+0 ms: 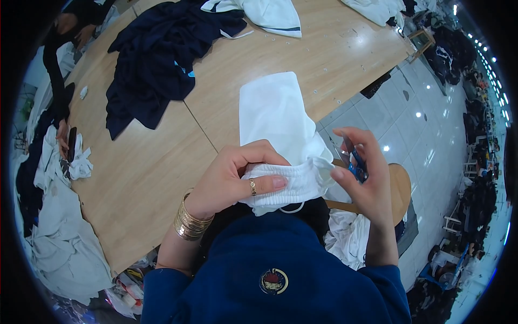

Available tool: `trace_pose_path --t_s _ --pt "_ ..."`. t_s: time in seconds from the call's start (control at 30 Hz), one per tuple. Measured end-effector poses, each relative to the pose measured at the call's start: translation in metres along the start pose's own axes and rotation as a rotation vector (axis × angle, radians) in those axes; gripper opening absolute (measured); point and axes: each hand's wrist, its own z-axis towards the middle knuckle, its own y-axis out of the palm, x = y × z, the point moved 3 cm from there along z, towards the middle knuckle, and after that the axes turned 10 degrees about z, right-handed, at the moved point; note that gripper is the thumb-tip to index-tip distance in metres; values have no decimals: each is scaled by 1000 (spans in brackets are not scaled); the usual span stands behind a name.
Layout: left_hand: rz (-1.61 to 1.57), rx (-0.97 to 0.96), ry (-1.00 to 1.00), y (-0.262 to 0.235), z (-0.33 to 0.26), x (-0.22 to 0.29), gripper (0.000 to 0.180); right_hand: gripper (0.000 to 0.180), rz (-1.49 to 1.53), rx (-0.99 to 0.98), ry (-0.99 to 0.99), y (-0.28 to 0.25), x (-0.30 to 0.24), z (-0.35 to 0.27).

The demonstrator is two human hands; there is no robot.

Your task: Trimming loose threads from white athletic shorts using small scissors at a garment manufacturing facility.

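Observation:
My left hand point(237, 175) grips the gathered elastic waistband of a white garment point(280, 121), which trails away from me over the edge of the wooden table point(156, 173). It wears a ring and several gold bangles. My right hand point(364, 173) holds a small blue-handled thread snipper point(355, 162) just right of the waistband, its thumb touching the cloth. A white cord loop hangs below the waistband.
A heap of dark navy clothes point(156, 59) lies at the table's far left, white garments point(270, 13) at the far edge. Another person in black point(59, 70) sits at the left. White cloth is piled on the floor left point(59, 237) and by my right knee point(348, 237). A wooden stool point(402, 189) stands right.

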Motion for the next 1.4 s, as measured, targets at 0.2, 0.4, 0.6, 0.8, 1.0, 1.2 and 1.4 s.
trace_pose_path --t_s 0.2,0.4,0.6,0.8,1.0,1.2,1.4 --pt "-66 -54 -41 -1 -3 -4 22 43 -111 -123 -37 11 -12 -10" --pt "-149 -34 -103 3 -2 -4 25 37 -353 -142 -202 10 -13 -9" --pt "-113 -93 -53 3 -1 -9 24 28 -152 -89 -210 16 -15 -9" --pt "-30 -98 -31 3 0 -7 23 26 -219 -152 -253 19 -16 -1" --pt "-61 -96 -53 3 1 -9 22 24 -275 -203 -231 21 -16 1" --pt "-153 -114 -88 4 2 -12 23 21 272 -174 384 11 -2 -4" --pt "-178 -125 -109 3 2 -14 25 27 -209 -216 -107 2 -9 1"
